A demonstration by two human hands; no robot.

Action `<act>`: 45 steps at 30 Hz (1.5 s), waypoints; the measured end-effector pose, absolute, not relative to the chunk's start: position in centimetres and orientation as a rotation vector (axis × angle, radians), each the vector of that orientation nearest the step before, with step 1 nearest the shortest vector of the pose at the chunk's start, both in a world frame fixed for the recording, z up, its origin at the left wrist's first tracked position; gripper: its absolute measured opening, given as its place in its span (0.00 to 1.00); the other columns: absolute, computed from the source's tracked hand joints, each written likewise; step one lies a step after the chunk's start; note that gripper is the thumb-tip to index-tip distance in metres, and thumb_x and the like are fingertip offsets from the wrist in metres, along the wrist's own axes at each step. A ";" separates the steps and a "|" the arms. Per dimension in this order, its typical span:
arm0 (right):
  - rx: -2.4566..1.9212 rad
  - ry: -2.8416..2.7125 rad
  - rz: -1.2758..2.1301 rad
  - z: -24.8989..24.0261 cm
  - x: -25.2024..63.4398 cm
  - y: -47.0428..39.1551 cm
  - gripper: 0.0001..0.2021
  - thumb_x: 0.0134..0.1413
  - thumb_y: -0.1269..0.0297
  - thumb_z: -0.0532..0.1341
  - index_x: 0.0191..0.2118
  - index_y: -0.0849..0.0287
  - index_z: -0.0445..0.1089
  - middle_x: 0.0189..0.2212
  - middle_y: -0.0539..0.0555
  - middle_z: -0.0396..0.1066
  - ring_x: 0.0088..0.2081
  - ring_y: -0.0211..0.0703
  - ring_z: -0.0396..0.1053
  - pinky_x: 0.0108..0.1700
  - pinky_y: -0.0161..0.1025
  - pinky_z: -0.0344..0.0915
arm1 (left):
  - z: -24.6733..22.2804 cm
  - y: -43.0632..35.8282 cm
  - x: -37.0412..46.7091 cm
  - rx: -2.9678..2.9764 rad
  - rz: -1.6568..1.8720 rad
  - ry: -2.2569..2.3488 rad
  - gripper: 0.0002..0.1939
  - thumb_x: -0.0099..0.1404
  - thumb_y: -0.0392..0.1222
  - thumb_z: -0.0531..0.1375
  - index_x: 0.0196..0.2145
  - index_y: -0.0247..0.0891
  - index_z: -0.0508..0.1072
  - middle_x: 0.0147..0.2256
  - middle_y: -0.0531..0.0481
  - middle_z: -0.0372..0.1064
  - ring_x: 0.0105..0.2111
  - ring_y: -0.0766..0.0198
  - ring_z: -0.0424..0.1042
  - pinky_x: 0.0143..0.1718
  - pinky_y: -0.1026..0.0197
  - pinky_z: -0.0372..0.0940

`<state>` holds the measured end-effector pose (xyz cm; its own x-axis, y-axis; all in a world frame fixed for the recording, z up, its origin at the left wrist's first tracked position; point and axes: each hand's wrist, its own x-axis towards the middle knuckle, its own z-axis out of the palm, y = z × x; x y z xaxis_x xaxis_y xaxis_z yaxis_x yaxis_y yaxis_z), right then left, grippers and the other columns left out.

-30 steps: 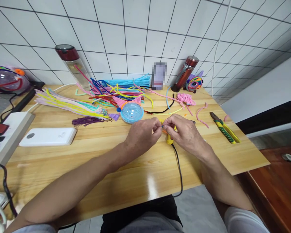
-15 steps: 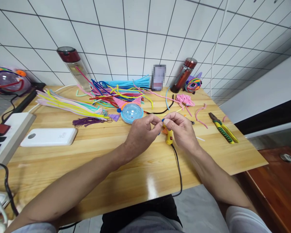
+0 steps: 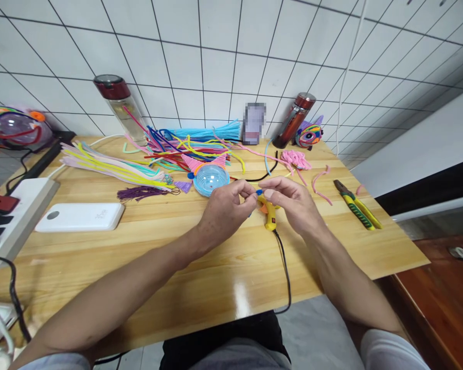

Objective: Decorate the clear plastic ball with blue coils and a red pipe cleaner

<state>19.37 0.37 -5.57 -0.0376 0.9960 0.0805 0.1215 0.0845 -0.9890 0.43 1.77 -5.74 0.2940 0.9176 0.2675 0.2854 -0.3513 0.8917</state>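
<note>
My left hand (image 3: pixel 231 208) is closed in a pinch on a small coil of blue fuzzy pipe cleaner (image 3: pixel 259 192), with a bit of blue showing below its fingers. My right hand (image 3: pixel 289 200) is just to the right; its thumb tip lies at or against the coil while the index finger stands apart above. Under the hands lies a yellow hot glue gun (image 3: pixel 270 218), partly hidden. Beyond my left hand sits a clear bowl-like shell wrapped in light blue pipe cleaner (image 3: pixel 211 181), with pink ear-like triangles (image 3: pixel 193 163) at its top.
Bundles of coloured pipe cleaners (image 3: pixel 116 167) spread along the back, near a glass bottle (image 3: pixel 116 97) and a red thermos (image 3: pixel 296 118). Pliers (image 3: pixel 358 205) rest at right, a finished-looking fish-like figure (image 3: pixel 309 133) behind. A white power bank (image 3: pixel 80 217) and power strip (image 3: pixel 27 216) occupy the left.
My right thumb and index finger have parted from their pinch, leaving the blue coil more exposed in my left fingers. The view has shifted slightly.
</note>
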 end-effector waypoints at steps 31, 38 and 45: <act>-1.130 -1.122 1.056 -7.3 16.8 -0.6 0.12 0.50 0.53 0.73 0.33 0.54 0.75 0.22 0.45 0.65 0.25 0.37 0.57 0.29 0.37 0.57 | -5.3 0.9 0.6 1.751 1.116 1.084 0.05 0.66 0.36 0.61 0.31 0.39 0.75 0.25 0.57 0.74 0.21 0.71 0.62 0.24 0.65 0.56; -1.212 -1.318 1.088 -6.3 18.4 0.1 0.11 0.53 0.53 0.71 0.32 0.54 0.77 0.25 0.48 0.71 0.26 0.39 0.64 0.30 0.39 0.61 | -5.7 1.8 0.5 1.634 1.059 1.009 0.04 0.64 0.36 0.61 0.31 0.38 0.73 0.25 0.55 0.73 0.24 0.69 0.67 0.24 0.66 0.60; -1.256 -1.980 0.405 -4.2 20.6 -0.3 0.05 0.61 0.67 0.64 0.38 0.53 0.80 0.30 0.51 0.77 0.32 0.43 0.73 0.36 0.42 0.66 | -6.4 2.0 0.3 2.120 0.904 1.155 0.05 0.62 0.31 0.61 0.30 0.38 0.73 0.25 0.54 0.73 0.25 0.67 0.66 0.29 0.63 0.57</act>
<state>20.55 -0.26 -4.20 -0.2431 0.8745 0.4197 0.6394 0.4698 -0.6086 0.27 2.02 -6.39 0.4023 0.8674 0.2929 0.4927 -0.4748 0.7293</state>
